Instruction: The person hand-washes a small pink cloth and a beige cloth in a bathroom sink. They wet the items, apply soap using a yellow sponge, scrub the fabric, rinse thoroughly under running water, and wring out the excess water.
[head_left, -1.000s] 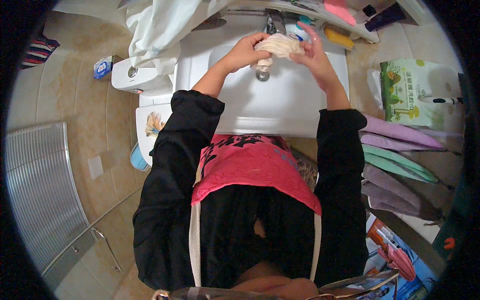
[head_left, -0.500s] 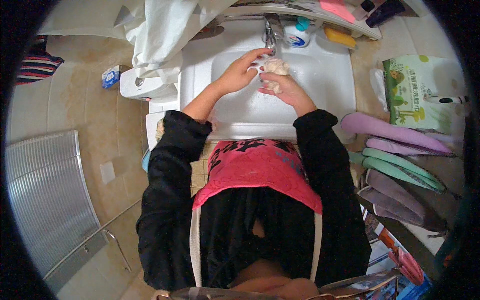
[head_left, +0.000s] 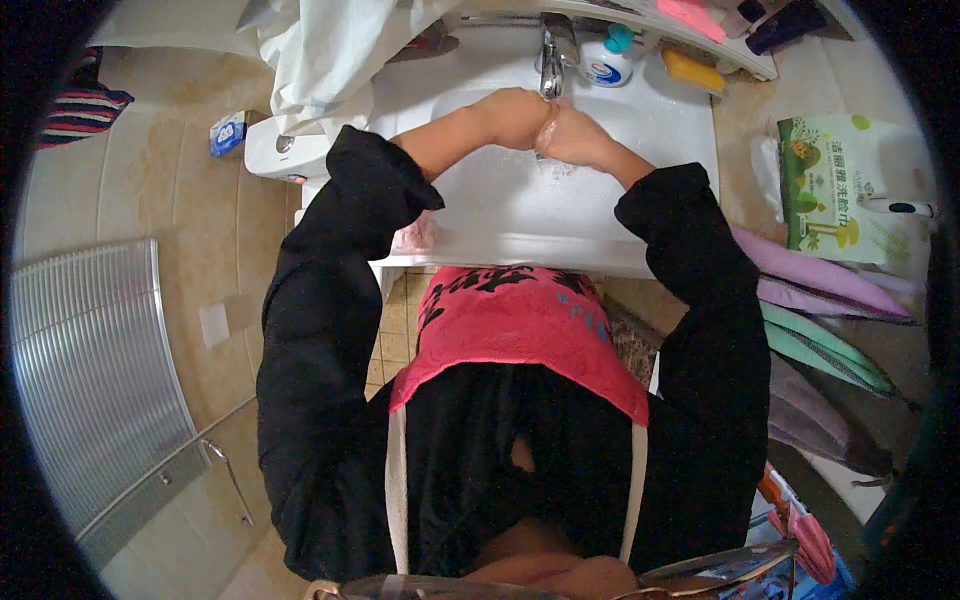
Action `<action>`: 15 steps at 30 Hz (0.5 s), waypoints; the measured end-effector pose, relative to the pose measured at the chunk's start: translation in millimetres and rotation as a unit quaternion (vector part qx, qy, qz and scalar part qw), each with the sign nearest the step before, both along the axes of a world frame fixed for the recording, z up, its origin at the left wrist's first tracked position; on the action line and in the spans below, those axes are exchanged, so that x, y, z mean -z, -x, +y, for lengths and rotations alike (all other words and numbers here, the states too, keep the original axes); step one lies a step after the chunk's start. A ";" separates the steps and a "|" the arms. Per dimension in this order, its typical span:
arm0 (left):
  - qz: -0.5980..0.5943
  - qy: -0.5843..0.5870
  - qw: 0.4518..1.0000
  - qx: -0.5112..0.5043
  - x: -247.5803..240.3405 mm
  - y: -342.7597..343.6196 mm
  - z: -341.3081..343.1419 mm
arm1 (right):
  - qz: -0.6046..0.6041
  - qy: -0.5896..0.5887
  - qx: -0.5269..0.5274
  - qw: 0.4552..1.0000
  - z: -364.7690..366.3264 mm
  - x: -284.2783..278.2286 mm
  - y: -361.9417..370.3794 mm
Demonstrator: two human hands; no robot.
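Note:
My left hand (head_left: 514, 117) and my right hand (head_left: 578, 136) are pressed together, fingers closed, just under the chrome faucet (head_left: 552, 75) over the white sink (head_left: 540, 225). The crumpled cream cloth that showed in my right hand a moment before is now almost wholly hidden between them. Water runs over my right hand and splashes beneath it. Black sleeves are pushed up both forearms. Behind the sink, right of the faucet, stands a white pump bottle with a teal top (head_left: 607, 66).
A yellow block (head_left: 693, 72) lies at the back right rim. Rightward are a green-white wipes pack (head_left: 850, 190) and folded purple (head_left: 820, 272), green (head_left: 825, 345) and grey towels (head_left: 825, 425). A white curtain (head_left: 325, 70) hangs at the back left, near a small blue pack (head_left: 228, 135).
My hands, apart with the cream cloth showing in the right one, have come together under the faucet and closed around it. Both elbows have swung outward.

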State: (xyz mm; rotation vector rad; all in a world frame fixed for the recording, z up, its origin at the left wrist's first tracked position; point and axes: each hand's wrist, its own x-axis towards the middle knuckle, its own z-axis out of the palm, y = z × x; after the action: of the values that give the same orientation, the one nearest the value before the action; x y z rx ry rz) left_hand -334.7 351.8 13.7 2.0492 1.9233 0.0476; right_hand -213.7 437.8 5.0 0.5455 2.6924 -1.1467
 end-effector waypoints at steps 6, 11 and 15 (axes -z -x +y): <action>-0.285 0.030 0.941 -0.179 54.0 -19.6 -26.4 | 0.064 -0.298 -0.158 0.939 -3.9 20.5 -13.7; -0.559 0.189 0.727 -0.351 65.1 -41.3 -46.9 | 0.134 -0.321 -0.111 0.931 -15.0 72.4 -32.3; -0.631 0.036 0.714 -0.301 83.1 -24.3 -45.7 | 0.158 -0.192 -0.047 0.967 -12.6 38.0 -26.8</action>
State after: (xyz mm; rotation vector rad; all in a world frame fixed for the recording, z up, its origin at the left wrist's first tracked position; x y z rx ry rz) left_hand -310.5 306.1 -69.5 0.6925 1.4000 1.1559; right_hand -186.8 425.3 -33.0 0.2961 3.2041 -0.7386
